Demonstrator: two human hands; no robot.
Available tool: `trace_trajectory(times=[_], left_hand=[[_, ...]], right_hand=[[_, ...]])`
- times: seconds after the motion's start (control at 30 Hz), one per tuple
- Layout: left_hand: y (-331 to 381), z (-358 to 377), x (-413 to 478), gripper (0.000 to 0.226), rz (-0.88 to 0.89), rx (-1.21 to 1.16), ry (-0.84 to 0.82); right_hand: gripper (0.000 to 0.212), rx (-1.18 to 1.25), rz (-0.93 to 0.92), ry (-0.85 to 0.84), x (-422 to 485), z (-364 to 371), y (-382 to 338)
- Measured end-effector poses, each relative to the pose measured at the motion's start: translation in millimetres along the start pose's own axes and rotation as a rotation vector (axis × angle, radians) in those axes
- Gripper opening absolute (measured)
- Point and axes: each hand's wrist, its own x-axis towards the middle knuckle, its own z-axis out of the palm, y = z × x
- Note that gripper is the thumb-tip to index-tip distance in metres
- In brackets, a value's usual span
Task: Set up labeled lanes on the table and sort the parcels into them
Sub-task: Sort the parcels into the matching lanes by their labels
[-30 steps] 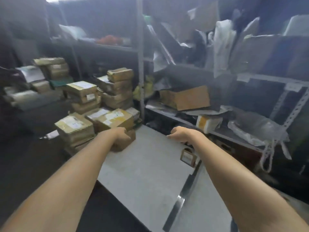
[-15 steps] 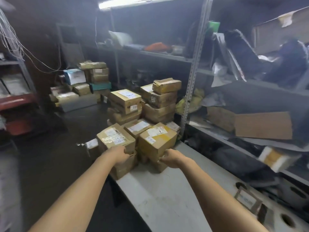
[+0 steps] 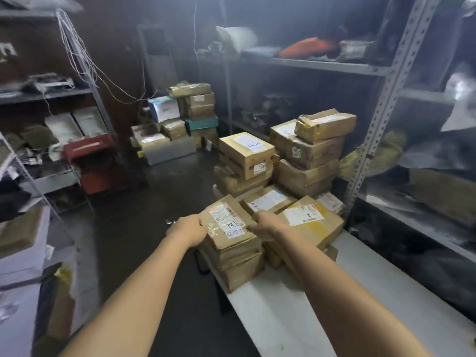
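Several brown cardboard parcels with white labels are stacked at the far end of the grey table (image 3: 296, 300). The nearest stack's top parcel (image 3: 228, 224) carries a white label with handwriting. My left hand (image 3: 189, 229) grips that parcel's left edge. My right hand (image 3: 265, 226) holds its right side, fingers tucked between it and the yellow-taped parcel (image 3: 309, 220) beside it. Taller parcel stacks (image 3: 313, 150) stand behind.
Metal shelving (image 3: 378, 104) with bags and cartons runs along the right and back. More parcels (image 3: 180, 119) are piled on the dark floor at the back. A red bin (image 3: 90, 161) and a wire rack stand at the left. White boxes (image 3: 18, 253) sit near left.
The view has swung left toward the parcel pile. Both hands moved from the bare table end onto the front-left stack and now hold its top parcel on both sides.
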Motion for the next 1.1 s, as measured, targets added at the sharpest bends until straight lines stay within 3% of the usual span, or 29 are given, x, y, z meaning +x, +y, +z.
trace_trajectory(times=[0.13, 0.37, 0.63, 0.8, 0.93, 1.1], left_hand=[[-19, 8, 43, 0.037, -0.061, -0.143, -0.017], [-33, 54, 103, 0.072, -0.106, -0.402, -0.186], [-24, 78, 125, 0.096, -0.3, -0.867, -0.365], [-26, 85, 133, 0.094, -0.279, -0.989, -0.345], [-38, 87, 138, 0.098, -0.242, -0.995, -0.357], [-42, 90, 134, 0.076, -0.218, -1.046, -0.402]], right_hand=[[0.057, 0.001, 0.024, 0.026, 47, 7, -20], [0.059, 0.063, 0.15, 0.021, 100, 35, -22], [0.07, 0.276, 0.213, -0.02, 120, 54, -4], [0.087, 0.371, 0.237, -0.095, 119, 50, -2], [0.082, 0.541, 0.28, -0.125, 115, 58, -2], [0.079, 0.687, 0.261, -0.068, 111, 71, -7]])
